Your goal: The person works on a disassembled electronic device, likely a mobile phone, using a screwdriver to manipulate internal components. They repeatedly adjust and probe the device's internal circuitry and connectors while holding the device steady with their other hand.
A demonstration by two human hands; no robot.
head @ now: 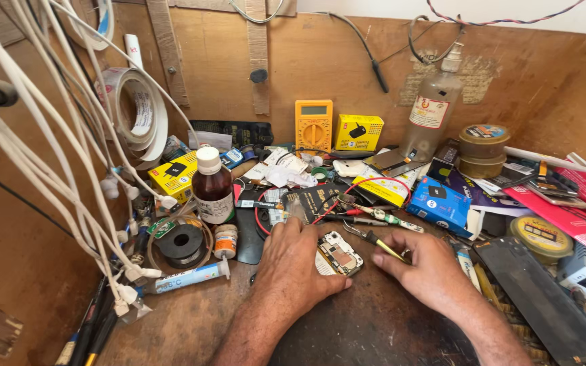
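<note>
Resting on one cluttered bench (374,325), two hands work mid-surface: the left hand (293,261) curls its fingers against one opened phone (338,252), the right hand (428,268) pinches one yellow-handled screwdriver (381,244). One brown bottle (213,186) stands near the left edge.

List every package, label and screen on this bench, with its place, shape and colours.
Multimeter: back wall, centre; yellow-orange, small grey screen.
Yellow box: beside the multimeter; black picture on it.
Second yellow box: left of the brown bottle.
Brown bottle: left centre; white cap, white label.
Clear bottle: back right; white label with red mark.
Blue box: beyond the right hand.
Red flat packs: far right.
</note>
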